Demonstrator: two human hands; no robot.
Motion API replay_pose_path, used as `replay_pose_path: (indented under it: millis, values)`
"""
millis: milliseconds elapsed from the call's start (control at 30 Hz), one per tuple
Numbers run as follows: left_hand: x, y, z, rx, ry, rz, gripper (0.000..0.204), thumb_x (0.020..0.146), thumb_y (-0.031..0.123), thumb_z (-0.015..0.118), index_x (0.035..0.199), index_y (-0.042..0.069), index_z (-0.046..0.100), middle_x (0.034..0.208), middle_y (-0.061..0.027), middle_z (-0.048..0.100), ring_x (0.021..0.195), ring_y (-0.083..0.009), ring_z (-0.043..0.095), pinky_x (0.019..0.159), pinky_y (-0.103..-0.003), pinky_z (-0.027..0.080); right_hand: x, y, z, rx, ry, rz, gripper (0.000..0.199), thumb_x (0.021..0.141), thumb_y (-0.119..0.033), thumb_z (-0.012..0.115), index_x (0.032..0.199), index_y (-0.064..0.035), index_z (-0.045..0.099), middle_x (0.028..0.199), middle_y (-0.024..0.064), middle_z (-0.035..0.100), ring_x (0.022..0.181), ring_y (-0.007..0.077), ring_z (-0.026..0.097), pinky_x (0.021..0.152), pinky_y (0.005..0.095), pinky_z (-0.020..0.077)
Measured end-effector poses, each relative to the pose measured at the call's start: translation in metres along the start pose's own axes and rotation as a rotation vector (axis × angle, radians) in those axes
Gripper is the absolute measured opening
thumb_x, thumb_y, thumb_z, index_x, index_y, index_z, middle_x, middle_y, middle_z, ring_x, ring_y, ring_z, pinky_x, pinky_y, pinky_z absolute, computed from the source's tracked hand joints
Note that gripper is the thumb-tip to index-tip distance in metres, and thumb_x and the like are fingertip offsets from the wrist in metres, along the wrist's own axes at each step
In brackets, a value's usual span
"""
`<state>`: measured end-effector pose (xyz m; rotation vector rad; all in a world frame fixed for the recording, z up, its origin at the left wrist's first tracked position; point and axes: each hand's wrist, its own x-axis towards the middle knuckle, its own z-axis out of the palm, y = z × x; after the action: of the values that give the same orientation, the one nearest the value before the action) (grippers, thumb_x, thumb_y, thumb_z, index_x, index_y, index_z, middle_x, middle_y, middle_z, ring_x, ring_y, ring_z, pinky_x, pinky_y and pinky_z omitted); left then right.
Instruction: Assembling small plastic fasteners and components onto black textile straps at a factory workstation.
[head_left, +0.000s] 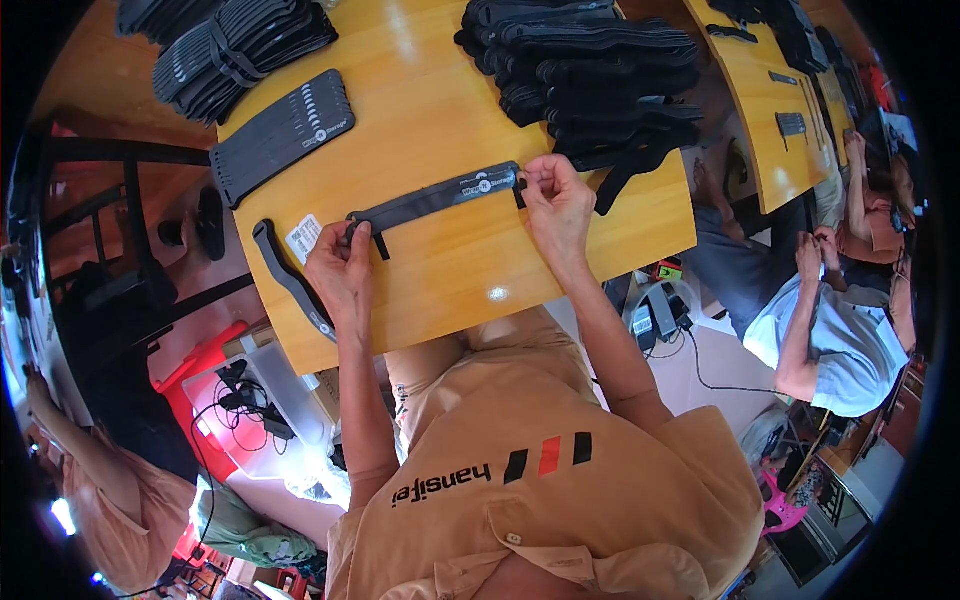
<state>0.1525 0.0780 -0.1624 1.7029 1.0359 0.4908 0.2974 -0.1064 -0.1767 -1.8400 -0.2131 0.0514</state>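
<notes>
A black fabric strap with pale printing near its right end lies stretched across the yellow table in front of me. My left hand pinches its left end, thumb and fingers closed. At the other end, my right hand is closed on the strap's printed tip. Short dark tabs stick out near both ends. Left of my left hand lies a single curved black strap, with a white label beside it. Farther back, a neat fan of overlapping black straps rests on the table.
A thick bundle of black straps sits at the far left, and a large heap of them at the far right. The table's edge runs close to my lap. A clear bin stands lower left. Other people sit at the right.
</notes>
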Motion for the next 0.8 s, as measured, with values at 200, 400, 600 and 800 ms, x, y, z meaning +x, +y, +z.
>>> replay_pose_path:
  millis: [200, 400, 600, 800]
  values:
    - [0.0004, 0.0006, -0.0001, 0.024, 0.008, -0.014, 0.018, 0.08, 0.012, 0.067, 0.081, -0.005, 0.061, 0.058, 0.0023, 0.05, 0.051, -0.0033, 0.041, 0.047, -0.019, 0.033, 0.0006, 0.0014, 0.001, -0.022, 0.01, -0.026, 0.01, 0.074, 0.005, 0.064, 0.079, 0.0, 0.057, 0.066, 0.0039, 0.059, 0.054, 0.0075, 0.053, 0.051, 0.0212, 0.044]
    - [0.0013, -0.0008, 0.0, 0.045, 0.017, -0.025, 0.019, 0.079, 0.013, 0.067, 0.08, -0.005, 0.062, 0.058, 0.0022, 0.05, 0.052, -0.0035, 0.041, 0.047, -0.019, 0.033, 0.0003, 0.0, 0.0002, -0.026, -0.005, -0.004, 0.01, 0.074, 0.005, 0.064, 0.079, -0.0002, 0.057, 0.065, 0.004, 0.059, 0.053, 0.008, 0.053, 0.051, 0.0215, 0.0439]
    - [0.0026, -0.0027, -0.0007, 0.087, 0.011, -0.024, 0.019, 0.079, 0.013, 0.067, 0.08, -0.005, 0.062, 0.058, 0.0012, 0.051, 0.052, -0.0044, 0.041, 0.048, -0.02, 0.034, -0.0005, -0.0011, 0.0002, -0.043, 0.004, -0.042, 0.01, 0.074, 0.005, 0.065, 0.078, -0.0004, 0.058, 0.065, 0.0041, 0.059, 0.053, 0.0082, 0.054, 0.05, 0.0216, 0.0438]
    - [0.0018, -0.0005, 0.0004, 0.103, 0.03, -0.015, 0.018, 0.078, 0.013, 0.068, 0.08, -0.005, 0.062, 0.058, 0.0001, 0.052, 0.052, -0.005, 0.042, 0.049, -0.02, 0.036, -0.0007, -0.0025, 0.0002, -0.047, -0.001, -0.007, 0.009, 0.074, 0.004, 0.065, 0.078, -0.0004, 0.058, 0.065, 0.0051, 0.059, 0.053, 0.0092, 0.055, 0.05, 0.0221, 0.0443]
